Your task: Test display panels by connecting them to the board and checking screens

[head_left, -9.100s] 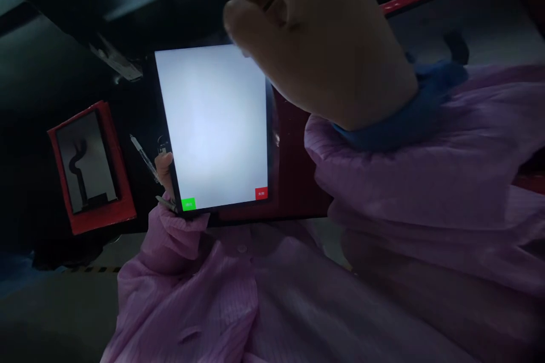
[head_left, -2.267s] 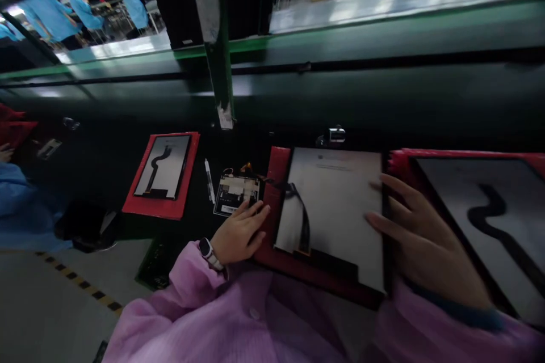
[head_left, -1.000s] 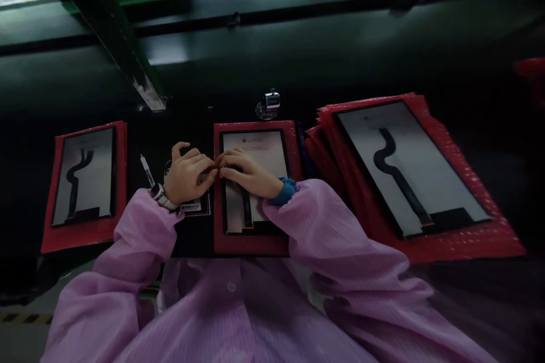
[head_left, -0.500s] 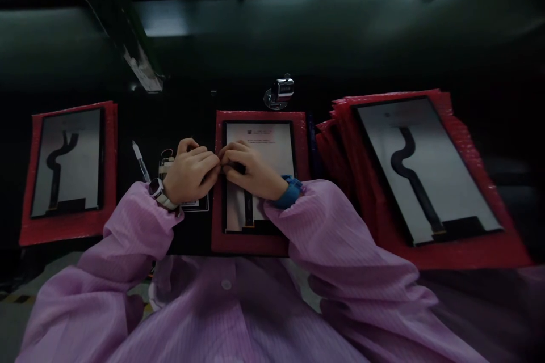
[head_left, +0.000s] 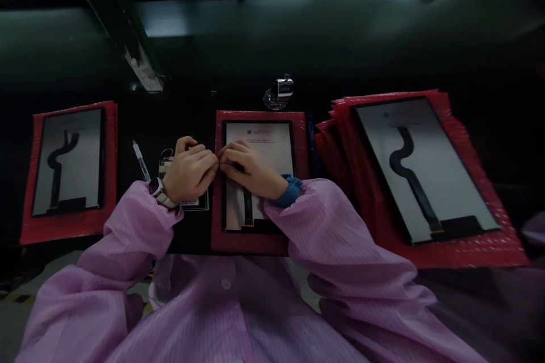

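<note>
My left hand [head_left: 189, 170] and my right hand [head_left: 249, 169] curl together, fingertips meeting above the left edge of a display panel [head_left: 259, 142] with a black flex cable [head_left: 247, 207]. That panel lies on a red foam pad [head_left: 259, 244]. My curled fingers hide whatever may lie between them. My left hand rests over a small circuit board [head_left: 165, 164], and my right fingers are on the panel. A watch [head_left: 156, 187] sits on my left wrist, and a blue cuff [head_left: 289, 193] shows at my right wrist.
A similar panel [head_left: 68, 161] on a red pad [head_left: 111, 170] lies to the left. A stack of red pads [head_left: 468, 255] holds a larger-looking panel [head_left: 426, 170] to the right. A pen [head_left: 140, 161] and a small metal counter [head_left: 281, 89] stand nearby on the dark bench [head_left: 187, 108].
The view has swung round since the earlier frames, and my hands, apart at first, have come together over the central panel. Over the last half second they have barely moved.
</note>
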Demonstrator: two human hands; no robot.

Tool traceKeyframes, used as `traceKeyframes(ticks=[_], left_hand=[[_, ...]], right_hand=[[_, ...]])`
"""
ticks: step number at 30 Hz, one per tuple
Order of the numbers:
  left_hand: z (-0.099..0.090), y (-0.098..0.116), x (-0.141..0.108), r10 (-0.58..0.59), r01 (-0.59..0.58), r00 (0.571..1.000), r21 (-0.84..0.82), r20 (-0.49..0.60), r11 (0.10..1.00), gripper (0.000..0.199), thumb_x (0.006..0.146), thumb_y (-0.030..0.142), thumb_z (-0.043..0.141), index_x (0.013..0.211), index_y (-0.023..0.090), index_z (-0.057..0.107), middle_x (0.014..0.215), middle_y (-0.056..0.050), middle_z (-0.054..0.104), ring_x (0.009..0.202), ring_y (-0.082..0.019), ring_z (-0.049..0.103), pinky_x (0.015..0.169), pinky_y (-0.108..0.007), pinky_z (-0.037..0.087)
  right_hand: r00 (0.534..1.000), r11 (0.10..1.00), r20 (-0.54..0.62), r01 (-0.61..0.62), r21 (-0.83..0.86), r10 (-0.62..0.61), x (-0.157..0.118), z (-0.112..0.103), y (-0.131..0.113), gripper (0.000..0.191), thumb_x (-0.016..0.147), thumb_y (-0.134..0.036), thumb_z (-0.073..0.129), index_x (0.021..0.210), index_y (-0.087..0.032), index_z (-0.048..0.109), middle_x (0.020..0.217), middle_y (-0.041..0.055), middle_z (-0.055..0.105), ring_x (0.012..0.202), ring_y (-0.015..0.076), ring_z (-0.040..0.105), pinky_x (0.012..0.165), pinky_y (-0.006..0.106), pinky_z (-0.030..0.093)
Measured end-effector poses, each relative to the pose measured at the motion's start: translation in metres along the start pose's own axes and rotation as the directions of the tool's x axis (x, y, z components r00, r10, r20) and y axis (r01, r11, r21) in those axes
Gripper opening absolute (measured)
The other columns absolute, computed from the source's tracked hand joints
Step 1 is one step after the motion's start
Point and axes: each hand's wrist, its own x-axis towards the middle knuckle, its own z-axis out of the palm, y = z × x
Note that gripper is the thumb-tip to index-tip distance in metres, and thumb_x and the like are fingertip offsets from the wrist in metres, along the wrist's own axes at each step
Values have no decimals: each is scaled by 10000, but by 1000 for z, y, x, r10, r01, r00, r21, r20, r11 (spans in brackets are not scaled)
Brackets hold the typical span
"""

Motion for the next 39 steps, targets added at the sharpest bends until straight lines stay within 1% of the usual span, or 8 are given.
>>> traceKeyframes(ticks=[9, 12, 16, 20, 25, 30, 35, 39], left_hand=[[-1, 1, 0, -72, 79, 969, 23, -238, 997, 237, 988, 235, 452, 790, 205, 578, 770, -3, 666, 793, -177, 610, 1004, -486, 412], [-5, -6, -3, -261, 329, 803, 32, -536, 944, 311, 1020, 407, 441, 1047, 197, 670, 1158, -84, 672, 1154, -256, 597, 1081, -555, 399], [-6, -14, -8, -394, 531, 645, 13, -655, 847, 652, 990, 615, 455, 1506, 218, 430, 1559, -99, 419, 1466, -347, 347, 1188, -620, 297], [2, -6, -7, -297, 391, 784, 61, -545, 919, 635, 962, 524, 538, 1520, 256, 394, 1573, -119, 385, 1476, -366, 324, 1216, -619, 265], [14, 10, -3, -59, 63, 964, 7, -257, 998, 614, 959, 336, 570, 1529, 246, 362, 1497, -160, 464, 1418, -350, 428, 1197, -596, 300], [16, 12, -3, -21, 11, 981, -51, -194, 999, 682, 956, 288, 611, 1571, 251, 318, 1513, -176, 459, 1440, -336, 418, 1198, -572, 328], [13, 9, -4, -174, 149, 977, -187, -123, 971, 741, 937, 376, 670, 1591, 328, 325, 1721, -108, 78, 1580, -376, 117, 1238, -585, 286], [15, 9, -7, -341, 299, 940, -554, 27, 777, 830, 936, 391, 680, 1612, 329, 203, 1405, -142, 615, 1211, -280, 662, 938, -441, 604]], right_hand=[[997, 979, 34, -67, 193, 62, 3, -12, -4, 217, 980, -356, 479, 835, -209, 544, 1010, 60, 661, 952, 193, 580, 945, 394, 474], [982, 933, -66, -147, 329, 178, 1, -28, 2, 301, 1016, -428, 382, 899, -213, 558, 1003, 60, 650, 910, 180, 606, 875, 363, 507], [825, 939, -493, -342, -48, 275, -3, -48, 31, 237, 987, -379, 445, 971, -208, 607, 1062, 96, 645, 1053, 260, 561, 1004, 474, 456], [699, 790, -656, -559, -252, 286, -4, -56, 68, 255, 938, -282, 499, 1119, -161, 631, 1240, 169, 571, 1220, 353, 465, 1093, 611, 373], [698, 784, -675, -549, -290, 240, 4, -55, 84, 126, 949, -234, 503, 929, -202, 623, 1116, 128, 557, 1127, 313, 479, 1041, 582, 426], [684, 853, -698, -478, -209, 212, 10, -65, 67, 168, 967, -163, 452, 834, -216, 541, 1036, 86, 570, 1034, 252, 484, 1004, 465, 444], [721, 952, -675, -294, -90, 159, 5, -83, 46, 191, 1037, -228, 343, 891, -230, 466, 926, 47, 532, 893, 181, 525, 899, 348, 488], [673, 967, -723, -252, -24, 157, 2, -92, 41, 198, 1052, -309, 334, 940, -233, 478, 972, 60, 544, 932, 195, 548, 900, 374, 503]])
